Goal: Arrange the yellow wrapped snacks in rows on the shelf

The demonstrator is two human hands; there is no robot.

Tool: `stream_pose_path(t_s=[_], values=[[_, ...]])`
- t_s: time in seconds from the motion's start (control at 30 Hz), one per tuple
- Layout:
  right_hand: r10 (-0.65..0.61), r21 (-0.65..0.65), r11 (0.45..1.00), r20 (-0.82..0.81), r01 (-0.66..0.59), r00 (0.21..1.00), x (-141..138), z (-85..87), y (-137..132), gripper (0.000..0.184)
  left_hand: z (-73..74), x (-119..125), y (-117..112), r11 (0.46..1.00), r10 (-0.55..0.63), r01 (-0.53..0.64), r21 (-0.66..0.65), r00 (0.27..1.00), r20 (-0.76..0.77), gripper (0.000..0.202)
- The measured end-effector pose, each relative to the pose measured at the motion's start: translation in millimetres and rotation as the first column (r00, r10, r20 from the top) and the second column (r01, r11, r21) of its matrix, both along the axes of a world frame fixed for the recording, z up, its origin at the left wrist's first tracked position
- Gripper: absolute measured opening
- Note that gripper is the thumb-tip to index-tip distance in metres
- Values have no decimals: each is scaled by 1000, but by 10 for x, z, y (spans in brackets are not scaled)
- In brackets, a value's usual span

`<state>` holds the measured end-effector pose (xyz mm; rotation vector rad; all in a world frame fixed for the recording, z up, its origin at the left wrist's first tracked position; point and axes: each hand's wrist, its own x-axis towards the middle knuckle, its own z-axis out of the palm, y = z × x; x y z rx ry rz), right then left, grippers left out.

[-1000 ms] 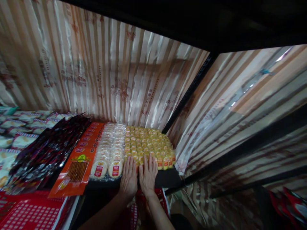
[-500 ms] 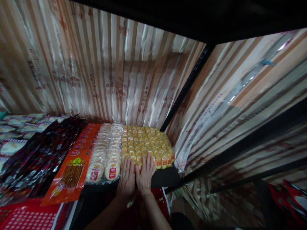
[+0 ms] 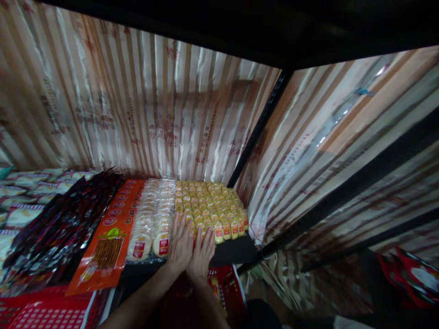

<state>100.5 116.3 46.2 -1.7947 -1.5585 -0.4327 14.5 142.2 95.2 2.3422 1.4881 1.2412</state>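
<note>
Both my hands lie side by side, palms down, on the front rows of small yellow snack packets (image 3: 209,205) that fill the right end of a dark shelf (image 3: 236,251). My left hand (image 3: 180,246) has its fingers stretched flat along the seam between the yellow packets and the round white cakes (image 3: 154,219). My right hand (image 3: 201,253) touches it, fingers flat on the yellow packets. Neither hand grips anything.
Orange snack bags (image 3: 109,242) and dark red-black packets (image 3: 58,228) lie left of the white cakes. Pale packets (image 3: 24,196) sit far left. A striped shiny sheet (image 3: 154,109) lines the back and right side. A red basket (image 3: 226,283) sits below the shelf's front edge.
Both hands have slid a little left along the front rows, and the left hand now reaches further over the packets. The view shifted slightly.
</note>
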Motion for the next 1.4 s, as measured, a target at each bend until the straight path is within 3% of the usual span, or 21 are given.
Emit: stream_pose_path(t_s=[0.13,0.33,0.57,0.73,0.87,1.03,1.23,1.4], values=[[-31,13,999,21,31,999,-52,1,93,69,191,43,396,992,-118,105,-70,970,-211,45],[-90,-1,996,25,90,996,-56,-53,164,81,115,188,789,952,-244,151,-265,898,-365,47],[-89,-35,995,23,90,996,-58,-47,178,83,80,208,793,936,-273,151,-319,882,-385,51],[-88,-27,996,-5,88,996,-50,-26,165,83,198,218,793,908,-303,136,-396,867,-396,51],[-82,2,997,-56,82,995,-16,5,125,80,305,242,830,922,-290,140,-360,868,-403,51],[-170,12,985,-138,174,976,35,57,180,70,392,369,937,926,-286,136,-352,862,-418,53],[-189,28,981,-108,193,976,38,73,288,69,344,509,1016,872,-361,131,-472,822,-440,51],[-186,-10,982,-94,186,978,27,68,288,68,262,522,1009,878,-336,117,-465,841,-424,51]])
